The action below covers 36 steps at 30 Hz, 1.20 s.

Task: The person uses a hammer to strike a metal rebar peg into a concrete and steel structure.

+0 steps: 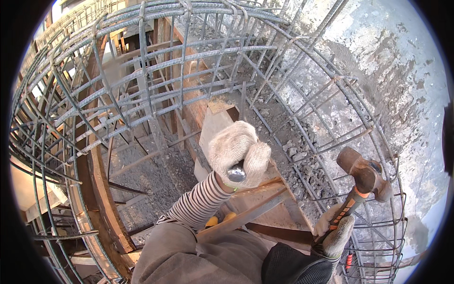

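In a knitted glove, my left hand [241, 151] is closed around a steel bar whose round shiny end [236, 173] points up toward me. A narrow length of metal [243, 102] shows beyond the glove, seemingly the same bar; the glove hides the part between. At the lower right my right hand [336, 233], also gloved, grips a hammer by its black and orange handle. The hammer's rusty steel head [364, 174] is raised, apart from the bar. Below the left hand lies a wooden board [265, 208], beside broken concrete rubble [298, 154].
A curved rebar cage [163, 71] wraps the left and far side, and a rebar grid [345, 135] runs along the right. Beyond it is a rough concrete surface [392, 94]. Curved wooden formwork [101, 199] stands at left. Yellow boot tips [211, 221] show below.
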Available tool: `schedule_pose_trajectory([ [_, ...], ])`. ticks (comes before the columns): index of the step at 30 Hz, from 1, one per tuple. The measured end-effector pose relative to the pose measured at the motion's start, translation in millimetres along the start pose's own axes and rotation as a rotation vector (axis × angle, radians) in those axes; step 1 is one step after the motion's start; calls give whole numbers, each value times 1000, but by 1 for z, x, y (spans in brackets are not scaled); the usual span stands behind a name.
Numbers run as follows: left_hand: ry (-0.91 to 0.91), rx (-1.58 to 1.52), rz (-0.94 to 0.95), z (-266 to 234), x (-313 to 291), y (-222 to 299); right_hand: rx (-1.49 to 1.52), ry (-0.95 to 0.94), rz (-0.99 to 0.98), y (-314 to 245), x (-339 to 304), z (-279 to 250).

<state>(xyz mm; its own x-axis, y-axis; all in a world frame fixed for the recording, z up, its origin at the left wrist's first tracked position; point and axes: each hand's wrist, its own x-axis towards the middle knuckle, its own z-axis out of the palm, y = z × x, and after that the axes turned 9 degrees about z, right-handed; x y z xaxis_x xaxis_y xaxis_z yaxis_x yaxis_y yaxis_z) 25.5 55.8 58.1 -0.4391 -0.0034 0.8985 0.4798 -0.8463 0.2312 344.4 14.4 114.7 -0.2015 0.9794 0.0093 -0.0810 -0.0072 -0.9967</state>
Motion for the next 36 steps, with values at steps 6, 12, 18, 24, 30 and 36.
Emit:
schedule_pose_trajectory([
  [6,-68,230,16,96,93,-21,148,2,-167,-13,17,17],
  [12,-156,221,3,118,112,-29,122,-418,-697,-107,24,37],
  [18,-230,161,310,79,43,-19,-77,-848,-502,-121,33,-10],
  [24,-666,175,342,25,-97,-54,-26,-268,-424,-47,-6,-24],
  [30,-329,90,331,60,-3,-5,41,-279,-375,-32,-9,-14],
  [36,-245,83,338,71,-13,29,68,-56,-457,-22,-13,13],
])
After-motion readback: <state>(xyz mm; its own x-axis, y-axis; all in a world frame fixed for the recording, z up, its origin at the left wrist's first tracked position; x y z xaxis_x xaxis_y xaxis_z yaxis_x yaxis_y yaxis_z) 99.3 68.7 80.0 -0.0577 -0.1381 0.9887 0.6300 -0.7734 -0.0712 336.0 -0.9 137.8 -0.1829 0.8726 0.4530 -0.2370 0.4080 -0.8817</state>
